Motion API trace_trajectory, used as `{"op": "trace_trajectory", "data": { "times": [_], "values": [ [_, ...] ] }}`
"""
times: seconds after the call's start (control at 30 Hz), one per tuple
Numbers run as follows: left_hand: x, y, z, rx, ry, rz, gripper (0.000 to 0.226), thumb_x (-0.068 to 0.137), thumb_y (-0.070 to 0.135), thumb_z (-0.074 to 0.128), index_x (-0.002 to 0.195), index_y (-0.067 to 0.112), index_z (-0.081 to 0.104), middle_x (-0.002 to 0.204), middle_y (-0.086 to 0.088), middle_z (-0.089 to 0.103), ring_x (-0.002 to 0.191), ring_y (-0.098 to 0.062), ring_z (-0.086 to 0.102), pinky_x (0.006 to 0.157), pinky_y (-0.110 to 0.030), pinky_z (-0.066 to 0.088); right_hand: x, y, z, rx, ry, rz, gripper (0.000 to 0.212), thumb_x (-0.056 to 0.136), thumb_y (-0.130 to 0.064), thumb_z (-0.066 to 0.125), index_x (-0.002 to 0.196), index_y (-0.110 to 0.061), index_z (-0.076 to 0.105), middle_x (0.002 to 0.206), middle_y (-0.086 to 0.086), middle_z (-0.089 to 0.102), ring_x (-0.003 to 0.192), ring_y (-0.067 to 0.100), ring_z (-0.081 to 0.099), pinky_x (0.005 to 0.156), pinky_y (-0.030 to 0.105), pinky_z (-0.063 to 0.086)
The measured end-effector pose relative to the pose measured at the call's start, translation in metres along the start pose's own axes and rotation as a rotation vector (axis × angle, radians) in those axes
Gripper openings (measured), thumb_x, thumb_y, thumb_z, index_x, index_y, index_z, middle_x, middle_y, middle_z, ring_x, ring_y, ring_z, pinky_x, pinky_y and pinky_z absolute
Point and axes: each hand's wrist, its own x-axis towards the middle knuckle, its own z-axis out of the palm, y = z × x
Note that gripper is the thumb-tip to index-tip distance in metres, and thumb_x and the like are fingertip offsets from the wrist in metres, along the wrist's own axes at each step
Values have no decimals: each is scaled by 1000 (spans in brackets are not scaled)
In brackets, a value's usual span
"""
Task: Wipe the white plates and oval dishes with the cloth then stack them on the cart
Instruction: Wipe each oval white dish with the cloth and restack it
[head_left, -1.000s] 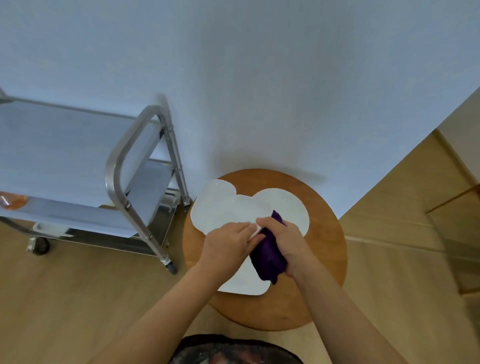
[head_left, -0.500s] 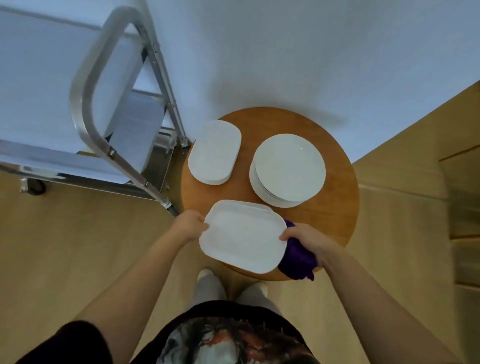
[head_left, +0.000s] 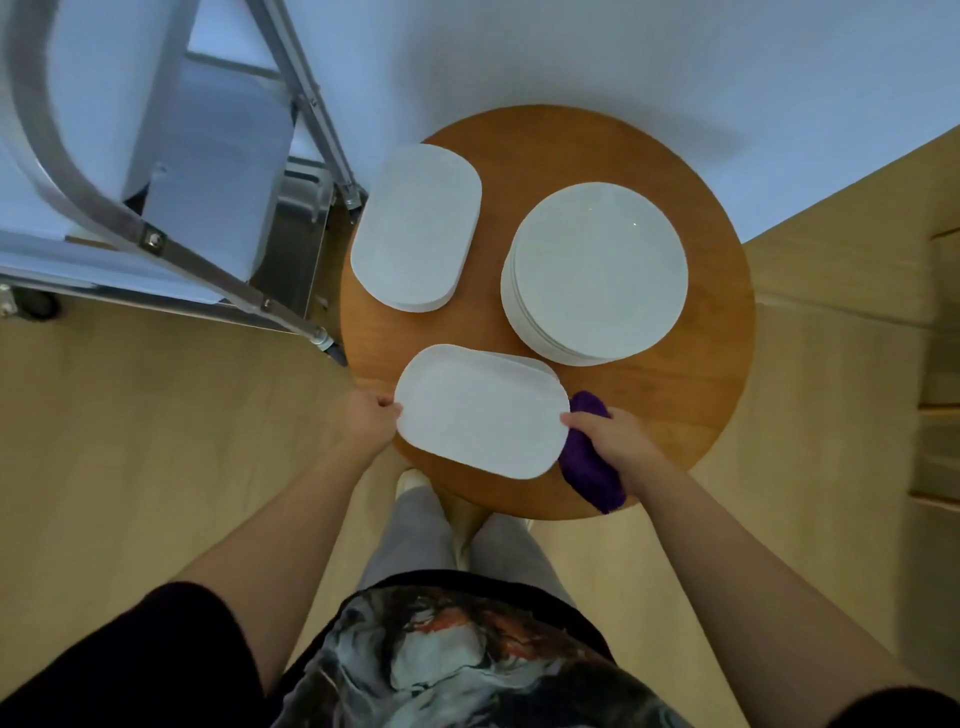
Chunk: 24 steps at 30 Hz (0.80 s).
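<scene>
Both arms reach forward and down from the bottom of the view, forearms bare, converging on one oval dish (head_left: 480, 410) held level over the near edge of the round wooden worktop (head_left: 696, 395). The left hand (head_left: 366, 423) grips the dish's left end, its fingers curled under the rim and mostly hidden. The right hand (head_left: 610, 436) pinches the right end with its thumb on top of the rim, and the same hand holds a bunched purple cloth (head_left: 592, 462) against its palm, the cloth hanging below the wrist at the worktop's near edge. Whether the dish touches the worktop or is lifted just clear of it cannot be told.

Beyond the held dish, on the far left part of the worktop, lies a stack of oval dishes (head_left: 415, 241); on the far right part stands a stack of round white plates (head_left: 597, 270), apart from it. The metal cart (head_left: 156, 239) stands just left of the worktop, its frame leg close to the oval stack.
</scene>
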Motion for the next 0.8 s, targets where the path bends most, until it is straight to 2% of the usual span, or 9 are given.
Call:
{"op": "trace_trajectory", "data": {
  "times": [0.1,0.23,0.3,0.37,0.43,0.53,0.67,0.73,0.8],
  "values": [
    [0,-10,11,-52,15,-53,24,90,0,53,67,5,55,72,-14,50,71,-25,45,66,-33,36,7,7,5,105,114,-15,17,80,-24,68,89,-19,55,91,7,61,82,24,58,64,33,48],
    [2,-16,25,-11,54,-45,29,88,0,54,60,6,53,68,-13,51,65,-23,44,59,-28,35,7,10,8,139,136,-31,12,79,-21,65,86,-22,55,93,8,61,84,24,57,66,33,47],
    [2,-16,28,106,59,-26,35,90,3,53,56,9,49,63,-10,48,60,-19,43,51,-24,31,7,9,10,150,134,-39,15,80,-21,65,90,-22,55,93,7,61,85,24,58,64,32,48],
    [2,-11,28,329,66,20,40,91,5,51,53,10,41,56,-4,40,51,-14,35,44,-22,25,7,8,12,159,121,-50,15,81,-21,64,92,-21,55,93,7,61,83,24,58,65,33,48],
    [2,-5,28,479,37,49,42,93,3,47,53,10,36,55,-2,33,49,-12,30,44,-22,23,7,6,17,151,98,-71,13,82,-21,64,91,-22,55,91,5,61,82,22,59,67,33,49],
    [7,-2,29,548,-2,57,35,95,3,44,61,5,45,58,-2,36,53,-14,38,45,-21,26,7,0,26,146,57,-91,15,82,-21,65,87,-27,52,91,2,60,81,20,58,63,31,50],
    [10,-1,21,421,33,59,40,94,11,46,55,11,39,55,-2,38,49,-12,34,45,-22,24,6,-8,35,158,31,-97,26,81,-20,66,104,-22,53,97,4,60,87,22,59,63,30,51],
    [18,9,13,233,77,58,41,93,17,48,53,12,40,54,-3,38,50,-14,36,50,-24,29,5,-12,38,159,17,-108,33,81,-21,67,111,-20,52,99,4,60,89,23,59,62,29,50],
    [32,30,3,59,164,41,39,96,29,47,60,13,48,58,-5,46,55,-17,45,55,-27,38,4,-19,42,174,-11,-132,32,82,-21,67,111,-19,54,98,4,61,87,22,60,60,29,51]
  ]
}}
